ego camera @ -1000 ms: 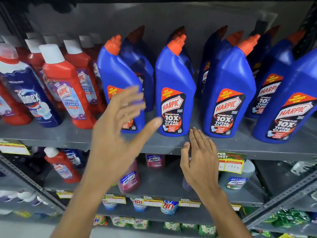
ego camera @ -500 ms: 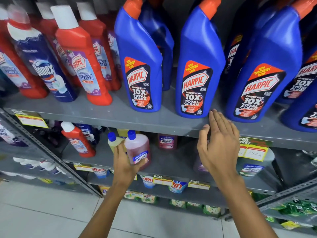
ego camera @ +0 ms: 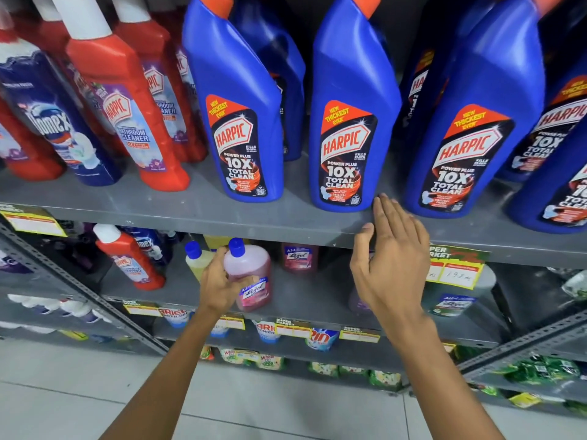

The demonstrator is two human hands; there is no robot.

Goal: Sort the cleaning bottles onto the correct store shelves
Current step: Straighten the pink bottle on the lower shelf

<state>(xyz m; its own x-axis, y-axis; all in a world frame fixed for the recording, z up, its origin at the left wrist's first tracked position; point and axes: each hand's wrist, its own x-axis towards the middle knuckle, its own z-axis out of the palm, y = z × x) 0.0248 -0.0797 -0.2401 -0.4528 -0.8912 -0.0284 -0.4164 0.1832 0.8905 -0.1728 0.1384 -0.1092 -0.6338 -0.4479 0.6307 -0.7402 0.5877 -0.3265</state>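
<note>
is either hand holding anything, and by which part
The left hand grips the pink, blue-capped plastic bottle on the lower shelf by its body, just below the neck. The right hand holds nothing, resting open on the grey upper shelf's edge.

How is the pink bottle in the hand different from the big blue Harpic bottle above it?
The pink Lizol bottle is see-through with a blue cap; the blue Harpic bottle is solid with an orange cap. The left hand grips the pink one; the Harpic stands untouched on the upper shelf. Both are upright.

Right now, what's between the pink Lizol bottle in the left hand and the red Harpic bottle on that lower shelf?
Head view: a yellow bottle with a blue cap stands between the pink Lizol bottle, gripped by the left hand, and the red Harpic bottle.
</note>
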